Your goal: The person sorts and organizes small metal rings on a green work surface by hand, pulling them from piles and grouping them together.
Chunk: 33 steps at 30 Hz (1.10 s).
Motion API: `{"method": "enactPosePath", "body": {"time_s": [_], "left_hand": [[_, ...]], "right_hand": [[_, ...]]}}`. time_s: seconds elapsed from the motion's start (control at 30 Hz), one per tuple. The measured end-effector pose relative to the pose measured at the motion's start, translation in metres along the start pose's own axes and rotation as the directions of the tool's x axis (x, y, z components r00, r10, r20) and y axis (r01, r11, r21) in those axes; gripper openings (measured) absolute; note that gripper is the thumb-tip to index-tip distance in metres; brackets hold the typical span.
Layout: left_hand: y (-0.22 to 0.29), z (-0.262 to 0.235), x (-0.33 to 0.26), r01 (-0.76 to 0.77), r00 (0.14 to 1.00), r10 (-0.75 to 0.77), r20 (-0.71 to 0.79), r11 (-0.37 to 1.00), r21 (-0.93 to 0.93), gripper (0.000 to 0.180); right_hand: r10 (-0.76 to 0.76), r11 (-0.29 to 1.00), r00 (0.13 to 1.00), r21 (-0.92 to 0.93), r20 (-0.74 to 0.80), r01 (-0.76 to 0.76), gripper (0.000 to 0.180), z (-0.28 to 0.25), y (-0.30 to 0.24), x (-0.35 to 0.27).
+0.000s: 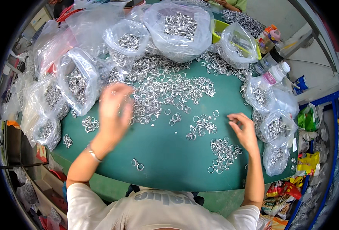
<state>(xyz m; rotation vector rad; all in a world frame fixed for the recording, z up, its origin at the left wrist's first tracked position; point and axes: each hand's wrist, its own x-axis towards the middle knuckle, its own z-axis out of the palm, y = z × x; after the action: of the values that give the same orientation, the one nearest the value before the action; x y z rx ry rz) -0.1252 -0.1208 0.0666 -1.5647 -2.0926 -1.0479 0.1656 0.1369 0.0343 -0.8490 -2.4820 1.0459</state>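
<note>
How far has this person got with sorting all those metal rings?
Done: several clear bags already hold rings, and small sorted clusters lie apart. In hand: the left hand works at the big loose pile; the right hand pinches near one cluster. Left: most of that pile, so plenty remains.

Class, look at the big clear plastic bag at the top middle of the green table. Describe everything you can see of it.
The clear plastic bag is thin, crinkled and glossy, puffed into a rounded shape with its top loosely gathered. Through it shows a heap of small silvery metal rings. It sits at the far side of the green table, resting on the loose rings spread there. A smaller ring-filled bag presses against its left side, and another bag lies just to its right. Neither hand touches it.
</note>
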Motion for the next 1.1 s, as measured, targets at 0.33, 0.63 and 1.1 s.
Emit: {"method": "enactPosePath", "body": {"time_s": [0.33,0.63,1.1], "left_hand": [[0.083,0.186,0.018,-0.016,0.826,0.227,0.516,0.924,-0.382,0.020],[0.105,0.128,0.003,-0.046,0.872,0.276,0.404,0.868,-0.494,0.043],[-0.090,-0.057,-0.108,0.500,0.866,-0.494,-0.080,0.857,0.126,0.013]], "right_hand": [[-0.194,0.975,0.975,-0.133,-0.107,0.180,0.012,0.026,0.015,0.014],[0.072,0.900,0.996,0.434,-0.047,-0.044,0.003,0.032,-0.029,-0.037],[-0.068,0.940,0.864,0.322,0.499,-0.112,0.021,0.082,-0.090,-0.041]]}}
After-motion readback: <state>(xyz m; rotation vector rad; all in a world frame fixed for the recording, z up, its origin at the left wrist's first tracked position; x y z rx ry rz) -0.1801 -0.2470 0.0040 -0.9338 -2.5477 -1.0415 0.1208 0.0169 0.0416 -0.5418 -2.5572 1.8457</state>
